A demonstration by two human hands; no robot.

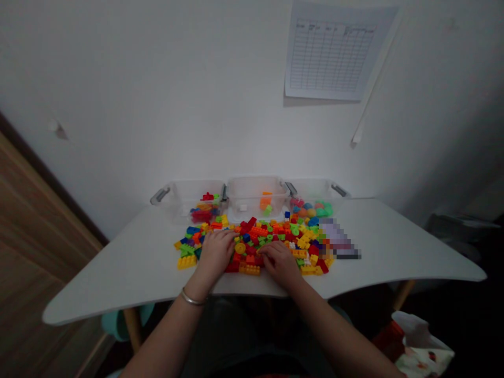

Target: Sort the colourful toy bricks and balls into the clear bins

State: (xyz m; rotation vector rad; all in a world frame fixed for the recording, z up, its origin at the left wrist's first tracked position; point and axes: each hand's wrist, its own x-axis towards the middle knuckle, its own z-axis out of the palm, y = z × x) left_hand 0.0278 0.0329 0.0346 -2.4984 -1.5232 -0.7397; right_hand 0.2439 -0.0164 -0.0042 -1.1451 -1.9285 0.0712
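A heap of small coloured plastic building blocks (271, 236) lies spread over the middle of a white table (129, 268). My left hand (214, 252) rests palm down on the left part of the heap, fingers stretched toward a yellow round piece (240, 248). My right hand (280, 261) lies on the blocks just right of the middle, its fingers curled down among red and orange pieces; whether they hold one I cannot make out. A metal bangle (192, 299) sits on my left wrist.
Three clear plastic bins stand in a row at the table's back edge: the left one (189, 202) with red blocks, the middle one (255, 199) with a few orange and green, the right one (315, 202) with pastel pieces. A sheet (334, 52) hangs on the wall.
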